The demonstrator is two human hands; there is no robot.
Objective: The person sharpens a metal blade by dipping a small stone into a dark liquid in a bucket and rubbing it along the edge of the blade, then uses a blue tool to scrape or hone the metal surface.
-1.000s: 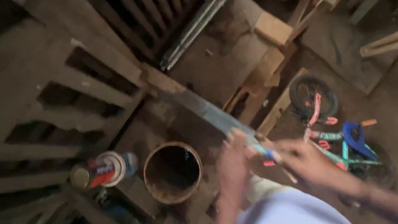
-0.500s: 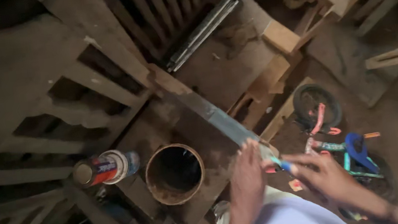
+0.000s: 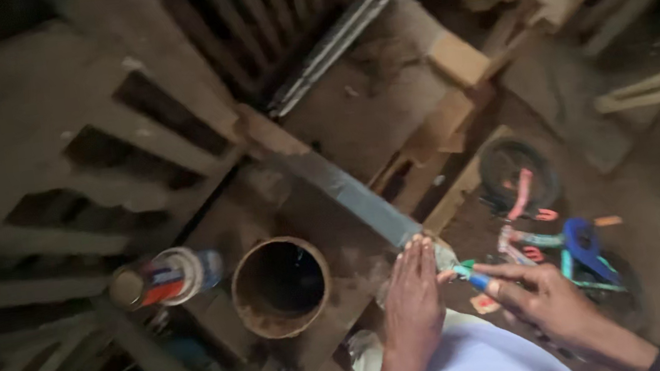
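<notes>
The wooden slatted frame (image 3: 86,182) fills the left half of the view, and its long rails run toward the upper right. Below it lies the desk (image 3: 325,211), a rough wooden surface that carries the working items. A long flat metal strip (image 3: 353,199) lies diagonally across the desk, from the upper left down to the hands. An open round can (image 3: 280,288) stands just beside the strip on its left, and a capped spray can (image 3: 165,279) lies on its side near it. A small child's bicycle (image 3: 553,225) lies on the floor to the right. The left hand (image 3: 414,305) is flat and open, palm down, with its fingers extended onto the lower end of the strip. The right hand (image 3: 541,298) is pinched around a small blue-handled tool (image 3: 468,275), the tip of which meets the strip end. To do this step well, in judgement, keep the left palm pressed firmly so that the strip cannot slide, and guide the tool tip along the edge with light, even pressure. Compared with the view half a second ago, the left hand has flattened over the strip end, and the right hand has moved the tool closer to it.
</notes>
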